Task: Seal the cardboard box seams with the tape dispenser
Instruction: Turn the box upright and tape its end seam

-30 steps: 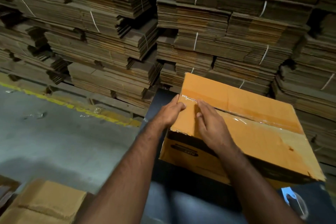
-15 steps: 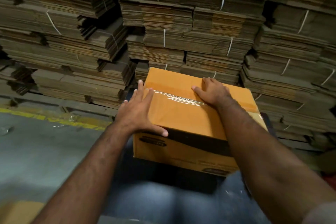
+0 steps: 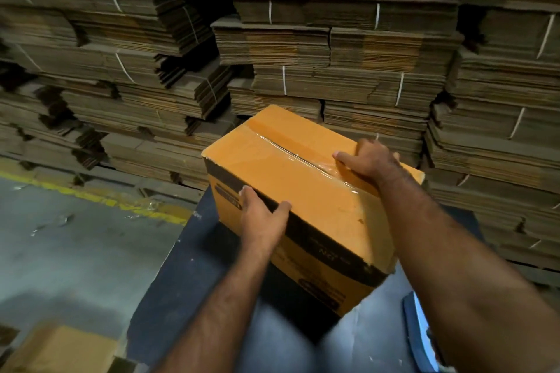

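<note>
**Top seam taped, box being handled**

Cardboard box [image 3: 306, 191] sits on a dark table [image 3: 188, 266], in front of stacked flat cartons [image 3: 272, 39]; clear tape [image 3: 291, 151] already runs along the top centre seam; left hand [image 3: 263, 218] clamped on the near top edge, right hand [image 3: 368, 159] gripping the far edge at the tape end; dispenser not clearly identifiable, possibly the blue object [image 3: 419, 333] at lower right; other seams hidden, probably left to do.

Stacks of flat cardboard [image 3: 303, 48] wall off far side, just behind box [image 3: 306, 191]. Open floor [image 3: 60, 251] to left, bare dark surface [image 3: 188, 266] beside box. Blue object [image 3: 419, 333] near right.
</note>
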`<state>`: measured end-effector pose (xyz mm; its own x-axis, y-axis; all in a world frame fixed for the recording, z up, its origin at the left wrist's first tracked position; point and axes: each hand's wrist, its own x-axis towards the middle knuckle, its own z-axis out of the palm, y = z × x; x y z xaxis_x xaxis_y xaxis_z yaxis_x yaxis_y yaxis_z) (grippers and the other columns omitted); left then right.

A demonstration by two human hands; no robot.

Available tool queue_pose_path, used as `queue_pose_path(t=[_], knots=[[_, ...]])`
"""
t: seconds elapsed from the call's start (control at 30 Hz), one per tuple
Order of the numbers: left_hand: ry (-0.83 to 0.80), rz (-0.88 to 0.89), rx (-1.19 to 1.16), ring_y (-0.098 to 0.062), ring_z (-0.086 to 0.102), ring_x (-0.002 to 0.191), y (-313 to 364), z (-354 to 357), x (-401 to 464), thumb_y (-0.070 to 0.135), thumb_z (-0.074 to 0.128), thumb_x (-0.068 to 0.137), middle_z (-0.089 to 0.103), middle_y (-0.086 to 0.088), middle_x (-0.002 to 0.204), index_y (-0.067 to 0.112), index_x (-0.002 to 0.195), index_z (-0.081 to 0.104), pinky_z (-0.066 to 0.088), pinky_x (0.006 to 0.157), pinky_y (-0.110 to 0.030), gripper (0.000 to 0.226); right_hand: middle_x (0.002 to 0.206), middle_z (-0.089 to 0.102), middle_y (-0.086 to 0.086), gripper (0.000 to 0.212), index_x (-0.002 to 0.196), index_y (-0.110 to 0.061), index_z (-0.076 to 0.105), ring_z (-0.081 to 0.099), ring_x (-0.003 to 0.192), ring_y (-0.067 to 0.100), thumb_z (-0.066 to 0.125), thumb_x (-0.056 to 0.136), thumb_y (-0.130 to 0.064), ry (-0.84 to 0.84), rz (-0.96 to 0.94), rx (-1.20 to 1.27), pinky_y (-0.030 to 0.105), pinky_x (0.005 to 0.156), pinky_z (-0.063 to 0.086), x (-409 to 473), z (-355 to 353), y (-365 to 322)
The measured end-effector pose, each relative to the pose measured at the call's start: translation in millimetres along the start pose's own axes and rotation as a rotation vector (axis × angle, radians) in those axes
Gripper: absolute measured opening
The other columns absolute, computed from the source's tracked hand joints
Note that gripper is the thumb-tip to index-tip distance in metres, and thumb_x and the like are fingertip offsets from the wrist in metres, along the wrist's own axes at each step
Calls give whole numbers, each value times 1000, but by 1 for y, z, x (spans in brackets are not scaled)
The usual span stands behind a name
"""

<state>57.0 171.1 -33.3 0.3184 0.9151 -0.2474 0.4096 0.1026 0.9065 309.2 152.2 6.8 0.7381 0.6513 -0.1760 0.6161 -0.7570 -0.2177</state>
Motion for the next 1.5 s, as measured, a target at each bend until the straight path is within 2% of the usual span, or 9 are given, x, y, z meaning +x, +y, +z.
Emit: queue_pose_path(t=[0.1,0.23,0.4,0.63,0.77,0.9,1.07,1.17,1.5], knots=[[31,-73,-142,-12,57,93,11,3,18,38,75,81,57,3,113,17,133,38,47,82,-34,67,138,52,14,78,135,-14,51,48,127,34,52,84,-73,-26,-18,22,55,108,36,-5,-8,9],[18,-57,114,-23,65,99,15,-5,83,56,75,45,66,-2,116,23,129,49,56,89,-46,93,120,58,12,66,123,-13,57,55,112,32,57,85,-66,-49,32,121,51,99,46,-42,-11,30],[-103,4,414,-25,53,104,58,-9,75,36,73,80,55,-7,122,16,135,44,48,86,-37,65,104,51,5,57,118,-17,58,48,94,24,57,87,-64,19,146,119,38,75,37,-97,9,47],[-145,170,415,-28,46,131,25,-33,12,26,66,92,45,-9,149,17,148,40,42,108,-45,62,154,36,11,76,157,-38,13,35,139,34,48,94,-62,-54,97,412,48,106,37,-149,34,68],[-126,353,607,-28,22,149,-18,-50,-35,26,52,100,15,-9,166,16,154,33,22,119,-41,57,152,40,13,66,156,-40,17,36,137,34,42,98,-59,18,102,392,46,103,39,-191,52,60],[-179,448,560,-27,19,150,-37,-70,-64,29,47,103,14,-8,166,15,156,28,19,119,-42,57,150,39,11,63,155,-36,23,36,137,30,45,99,-53,133,151,420,45,104,38,-234,68,53],[-246,584,578,-25,3,152,-64,-84,-92,60,56,91,-8,-1,167,18,157,25,18,118,-49,84,164,16,5,59,153,-31,32,20,148,27,44,100,-52,235,95,345,50,112,30,-292,82,49],[-228,594,624,-22,-3,153,-79,-82,-97,72,52,84,-5,2,168,20,158,19,16,119,-52,96,163,22,1,57,151,-34,37,11,151,21,35,100,-59,306,-120,243,56,116,25,-317,104,50],[-221,591,721,-27,0,153,-63,-65,-93,81,42,80,2,-4,168,19,157,22,19,118,-62,100,164,20,-2,60,152,-34,35,5,152,16,36,99,-62,257,-189,341,49,119,17,-291,102,74]])
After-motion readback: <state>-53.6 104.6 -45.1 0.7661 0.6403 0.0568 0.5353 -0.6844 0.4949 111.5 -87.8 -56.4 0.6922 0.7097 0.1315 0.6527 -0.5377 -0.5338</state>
